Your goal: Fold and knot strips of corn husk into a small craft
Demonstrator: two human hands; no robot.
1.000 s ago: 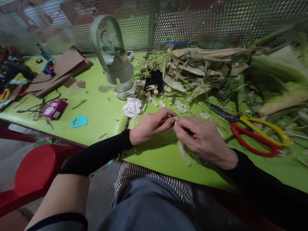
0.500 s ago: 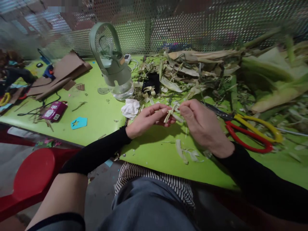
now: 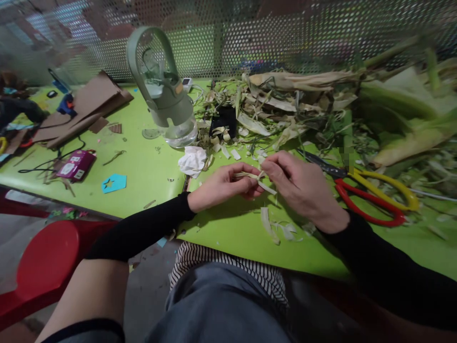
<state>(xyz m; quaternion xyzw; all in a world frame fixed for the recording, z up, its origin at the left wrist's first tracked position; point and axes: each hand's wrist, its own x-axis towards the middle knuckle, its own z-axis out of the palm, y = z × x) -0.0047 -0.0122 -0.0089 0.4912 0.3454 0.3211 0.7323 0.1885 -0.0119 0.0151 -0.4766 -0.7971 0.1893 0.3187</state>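
Pale strips of corn husk (image 3: 266, 186) cross between my two hands just above the green table (image 3: 228, 228). My left hand (image 3: 228, 183) pinches them between thumb and fingers, with the strip ends lying over the fingers. Close beside it, my right hand (image 3: 303, 188) has thumb and forefinger pressed together at the other side of the strips; its remaining fingers are curled in. Loose husk scraps (image 3: 269, 226) lie below the hands. Scissors (image 3: 374, 195) with one red and one yellow handle rest just right of my right hand, blades partly behind it.
A heap of corn husks (image 3: 303, 95) covers the back right, beside a dark phone-like slab (image 3: 223, 121). A green-lidded bottle (image 3: 169, 105) stands behind crumpled tissue (image 3: 193, 161). Leftward are a purple box (image 3: 76, 164), brown cardboard (image 3: 89, 107) and a red stool (image 3: 48, 250).
My left hand has turned the strips, so their ends now lie leftward over its fingers instead of pointing down. My right hand stays close by, still pinched.
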